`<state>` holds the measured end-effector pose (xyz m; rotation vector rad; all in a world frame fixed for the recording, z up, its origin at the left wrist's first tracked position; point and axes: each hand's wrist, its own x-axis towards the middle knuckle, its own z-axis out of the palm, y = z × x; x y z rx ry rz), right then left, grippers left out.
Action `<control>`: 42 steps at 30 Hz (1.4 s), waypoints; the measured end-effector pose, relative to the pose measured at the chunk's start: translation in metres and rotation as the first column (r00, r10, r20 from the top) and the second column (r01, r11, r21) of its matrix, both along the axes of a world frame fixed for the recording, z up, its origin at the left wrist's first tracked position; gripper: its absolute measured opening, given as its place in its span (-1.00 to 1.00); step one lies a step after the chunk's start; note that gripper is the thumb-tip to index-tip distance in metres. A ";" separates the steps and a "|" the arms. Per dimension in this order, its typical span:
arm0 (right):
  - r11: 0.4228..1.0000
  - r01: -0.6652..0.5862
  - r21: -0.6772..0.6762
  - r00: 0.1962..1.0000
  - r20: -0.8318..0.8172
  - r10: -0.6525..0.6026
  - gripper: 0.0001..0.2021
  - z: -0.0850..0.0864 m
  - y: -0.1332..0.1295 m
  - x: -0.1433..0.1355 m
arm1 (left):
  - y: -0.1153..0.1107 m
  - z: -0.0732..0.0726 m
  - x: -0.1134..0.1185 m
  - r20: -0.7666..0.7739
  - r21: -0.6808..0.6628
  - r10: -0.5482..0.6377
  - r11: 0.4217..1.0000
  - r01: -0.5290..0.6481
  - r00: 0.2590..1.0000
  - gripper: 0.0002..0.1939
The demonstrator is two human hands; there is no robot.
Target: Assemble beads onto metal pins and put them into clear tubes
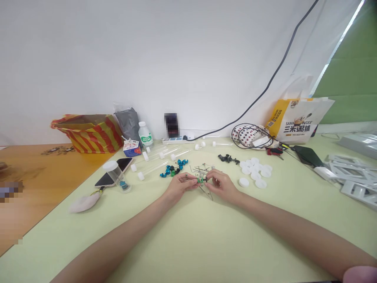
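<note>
My left hand (181, 185) pinches a small green part (200, 180), with a thin metal rod showing by its fingers. From the other side, my right hand (222, 186) closes its fingertips at the black end (205, 180) joined to the green part. Both hands are low over the table, fingertips close together. Beneath and behind them lie several thin metal rods (203, 169). Metallic blue parts (168, 170) are heaped just beyond my left hand, with a few green and black ones among them. Black parts (228, 158) lie in a pile beyond my right hand.
White round caps (255, 169) are gathered to the right. Clear tubes with white caps (153, 169) lie at back left, near a clear jar (119, 177) and a phone (106, 179). A cable (266, 88) hangs down the wall. White frames (353, 173) stand far right.
</note>
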<state>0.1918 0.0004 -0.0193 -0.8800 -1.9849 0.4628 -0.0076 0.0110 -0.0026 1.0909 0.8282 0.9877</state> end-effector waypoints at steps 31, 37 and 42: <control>1.000 0.014 -0.002 1.000 0.001 -0.014 -0.88 0.001 -0.001 -0.001 | 0.000 0.000 -0.001 -0.007 0.006 0.002 1.000 -0.002 1.000 -0.77; 1.000 0.000 -0.006 1.000 -0.006 0.000 -0.93 0.002 -0.001 -0.001 | 0.001 0.000 -0.001 -0.003 0.011 -0.002 1.000 0.002 1.000 -0.76; 1.000 -0.011 -0.012 1.000 0.003 0.011 -0.95 0.002 -0.001 -0.001 | 0.001 -0.002 -0.002 -0.006 0.016 -0.014 1.000 0.014 1.000 -0.77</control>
